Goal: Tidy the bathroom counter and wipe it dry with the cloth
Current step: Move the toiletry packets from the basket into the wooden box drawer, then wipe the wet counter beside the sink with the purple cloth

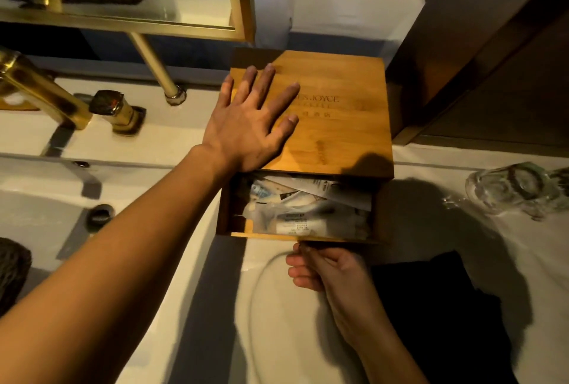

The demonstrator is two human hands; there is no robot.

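Wooden amenity box being steadied and its drawer worked, on the white bench beside the basin.

Left hand (246, 124) lies flat, fingers spread, on the lid of the square honey-coloured bamboo box (332, 124), holding nothing, just pressing down. Right hand (320, 269) is curled, fingertips pinching the front lip of the pulled-out drawer (304, 237), which is full of white sachets and small tubes (295, 211). Dark folded cloth (431, 300) sits on the white bench (277, 337) just right of that hand, untouched; looks black, but the light is poor. Clear glass tumblers (508, 189) lie off to the right. To do this step well: keep the lid pinned, slide the drawer straight in, tuck the packets down first so none jam.
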